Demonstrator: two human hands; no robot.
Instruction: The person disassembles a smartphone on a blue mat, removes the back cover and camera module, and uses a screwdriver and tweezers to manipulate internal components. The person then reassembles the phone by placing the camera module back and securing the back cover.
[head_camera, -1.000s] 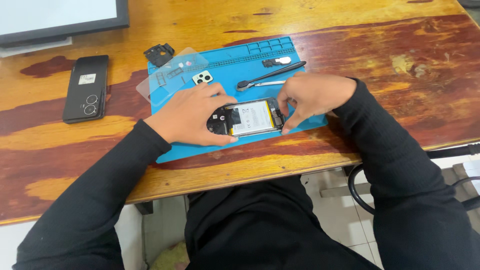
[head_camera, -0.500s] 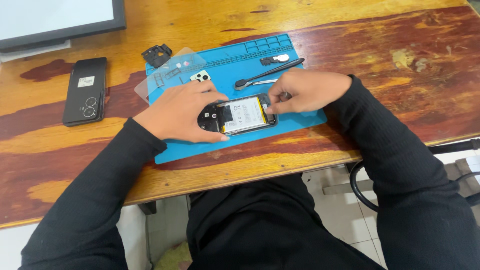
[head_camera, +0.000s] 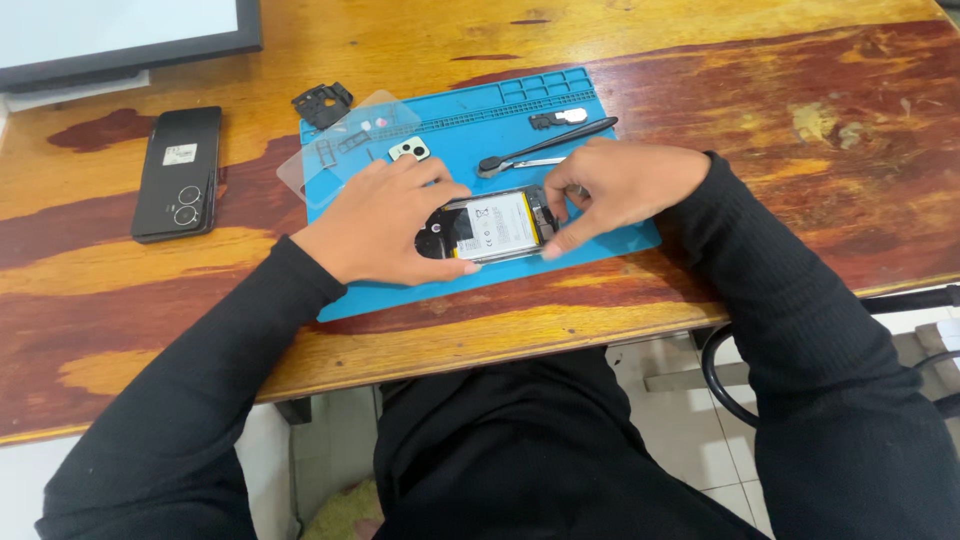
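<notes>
An opened phone (head_camera: 495, 226) with its white battery showing lies on a blue work mat (head_camera: 470, 290). My left hand (head_camera: 375, 225) grips the phone's left end, thumb and fingers curled around it. My right hand (head_camera: 620, 185) pinches the phone's right end, fingertips pressed on its edge. Both hands cover the ends of the phone.
On the mat lie black tweezers (head_camera: 545, 148), a small dark part (head_camera: 558, 119), a camera module (head_camera: 410, 150) and a clear plastic sheet (head_camera: 330, 160). A black bracket (head_camera: 322, 102) and a black phone back (head_camera: 178, 172) rest on the wooden table (head_camera: 780, 80). A monitor (head_camera: 120, 35) stands far left.
The view has shifted slightly. My hands stay on the opened phone, the right fingers having slid a little along its right end.
</notes>
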